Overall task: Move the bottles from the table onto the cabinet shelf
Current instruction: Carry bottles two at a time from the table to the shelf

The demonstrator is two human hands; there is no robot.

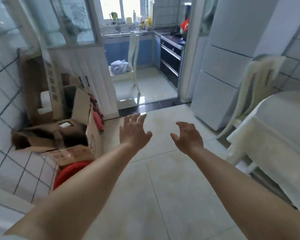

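Both my arms stretch forward over the pale tiled floor. My left hand [134, 132] is empty, fingers spread, held above the floor near the middle of the view. My right hand [188, 137] is a little to its right, also empty with fingers apart and slightly curled. A table with a white cloth [274, 129] stands at the right edge; no bottles show on the part I see. A white cabinet with a glass upper part [80, 66] stands at the left. Several small bottles [142, 20] sit far off on the kitchen window counter.
Open cardboard boxes [59, 132] and a red tub [71, 172] are piled along the left tiled wall. A white chair [130, 66] holding a blue bundle stands in the kitchen doorway. A pale fridge [223, 66] and a cloth-draped chair [256, 89] are on the right.
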